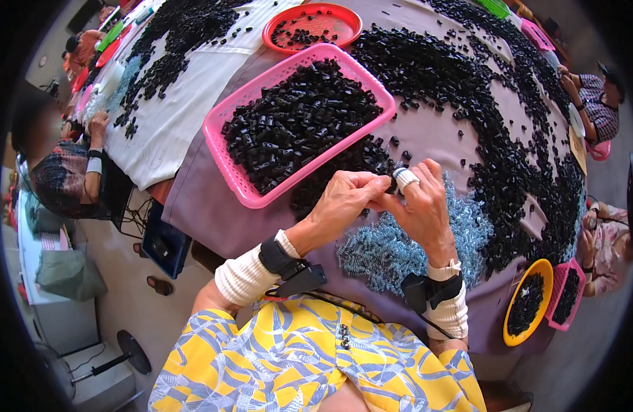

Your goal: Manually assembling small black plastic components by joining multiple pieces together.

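Observation:
My left hand [344, 199] and my right hand [423, 209] meet over the table, thumbs and fingertips pinched together. Whatever lies between the fingertips is too small and too covered to make out. White tape wraps a finger of the right hand. Beneath and beside the right hand spreads a heap of small, shiny, pale-blue coil-like pieces [381, 250]. Just beyond the left hand, a pink perforated basket [215, 147] holds a mass of small black plastic parts [302, 120]. More black parts lie loose between the basket and my hands.
A red round tray [356, 33] with scattered black parts sits behind the basket. Loose black parts [426, 65] cover much of the cloth-covered table. At right stand a yellow oval tray [548, 278] and a small pink basket [570, 321]. Other people sit around the table.

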Demonstrator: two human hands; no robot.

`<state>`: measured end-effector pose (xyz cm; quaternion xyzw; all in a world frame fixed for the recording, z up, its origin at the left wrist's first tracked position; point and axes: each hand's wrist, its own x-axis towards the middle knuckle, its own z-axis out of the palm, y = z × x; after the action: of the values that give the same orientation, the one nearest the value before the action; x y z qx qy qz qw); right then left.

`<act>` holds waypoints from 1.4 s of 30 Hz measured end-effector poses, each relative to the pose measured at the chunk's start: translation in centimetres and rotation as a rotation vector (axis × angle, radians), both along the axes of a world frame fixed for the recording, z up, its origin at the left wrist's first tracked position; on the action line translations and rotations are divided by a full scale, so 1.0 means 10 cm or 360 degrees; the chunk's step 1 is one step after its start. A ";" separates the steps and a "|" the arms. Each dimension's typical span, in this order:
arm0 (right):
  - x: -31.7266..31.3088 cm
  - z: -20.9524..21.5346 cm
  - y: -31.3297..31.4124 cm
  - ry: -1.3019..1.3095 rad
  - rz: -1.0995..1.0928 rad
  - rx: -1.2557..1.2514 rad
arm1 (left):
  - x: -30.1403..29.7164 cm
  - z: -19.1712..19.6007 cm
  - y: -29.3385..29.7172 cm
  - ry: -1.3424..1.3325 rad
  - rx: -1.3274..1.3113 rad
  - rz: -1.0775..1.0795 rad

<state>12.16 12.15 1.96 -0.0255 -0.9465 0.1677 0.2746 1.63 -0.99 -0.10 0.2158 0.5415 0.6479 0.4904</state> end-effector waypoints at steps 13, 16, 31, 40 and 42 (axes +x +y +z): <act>0.10 0.07 -0.13 0.0308 0.0187 0.0023 | 0.09 0.14 -0.20 0.0068 0.0084 -0.0186; 0.16 0.07 -0.12 0.0351 0.0175 0.0046 | 0.11 0.15 -0.17 0.0071 0.0006 -0.0239; 0.24 0.08 -0.06 0.0590 -0.0006 0.0338 | 0.10 0.37 -0.06 0.0165 0.0206 -0.0224; 0.10 0.23 -0.12 0.0508 -0.0196 0.0060 | -0.25 0.41 -0.12 0.0013 0.0329 -0.0265; 0.04 0.18 -0.13 0.0512 -0.0190 -0.0022 | -0.27 0.43 -0.11 -0.0093 0.0391 -0.0417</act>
<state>12.58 10.86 3.73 -0.0563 -0.8859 0.1594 0.4319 -1.06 -2.11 4.16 0.3238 0.4109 0.6459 0.5560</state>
